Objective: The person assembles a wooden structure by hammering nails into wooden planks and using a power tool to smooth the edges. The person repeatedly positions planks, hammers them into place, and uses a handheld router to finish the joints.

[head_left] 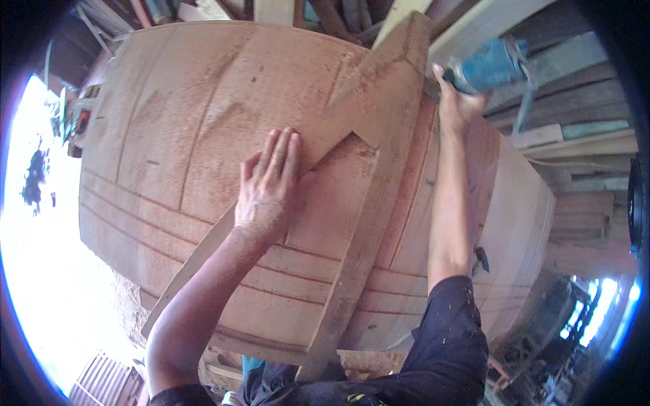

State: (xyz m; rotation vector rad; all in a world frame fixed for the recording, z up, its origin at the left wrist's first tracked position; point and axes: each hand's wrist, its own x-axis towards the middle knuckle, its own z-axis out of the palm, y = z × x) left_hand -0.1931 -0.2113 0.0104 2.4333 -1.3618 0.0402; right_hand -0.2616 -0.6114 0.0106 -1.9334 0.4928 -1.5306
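A large reddish-brown wooden panel, cut with long straight grooves and dusted with sawdust, spreads out in front of me. Across it rests a wooden guide of flat boards joined in an angled shape, one leg running toward my body. My left hand lies with fingers stretched out over the guide's slanted left board. At the upper right, near the guide's far end, my right hand grips a blue router whose cord hangs down. The router's underside and part of my grip are hidden.
Stacked boards fill the right side, with more timber beyond the panel's far edge. A small dark object sits on the panel right of my forearm. A slatted piece stands at lower left, by glaring daylight.
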